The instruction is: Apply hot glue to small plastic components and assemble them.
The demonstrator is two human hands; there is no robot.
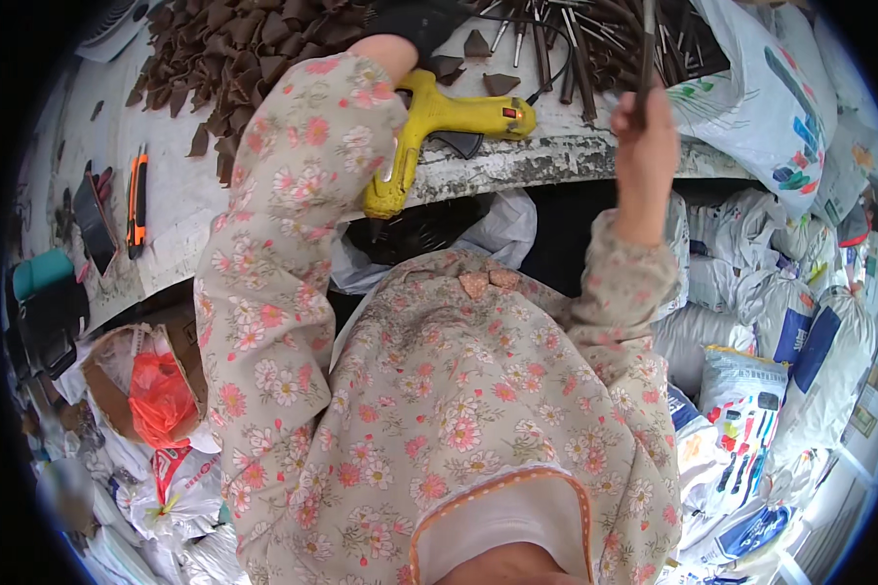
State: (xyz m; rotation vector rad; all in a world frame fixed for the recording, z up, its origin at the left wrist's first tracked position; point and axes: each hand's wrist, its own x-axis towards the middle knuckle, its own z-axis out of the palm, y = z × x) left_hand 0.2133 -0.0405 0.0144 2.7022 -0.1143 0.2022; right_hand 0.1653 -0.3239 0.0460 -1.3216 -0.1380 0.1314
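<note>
Left hand (415, 24) cut off by top edge in dark glove; thin rod (646, 49) runs past the frame.

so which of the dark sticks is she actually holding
The upright stick pinched in her right hand; the other sticks lie loose on the table.

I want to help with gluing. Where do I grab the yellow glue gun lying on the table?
Probably by the handle. The glue gun lies on its side on the table, nozzle pointing right, handle hanging over the near edge. Come from the near side and wrap the handle, staying away from the nozzle end.
</note>
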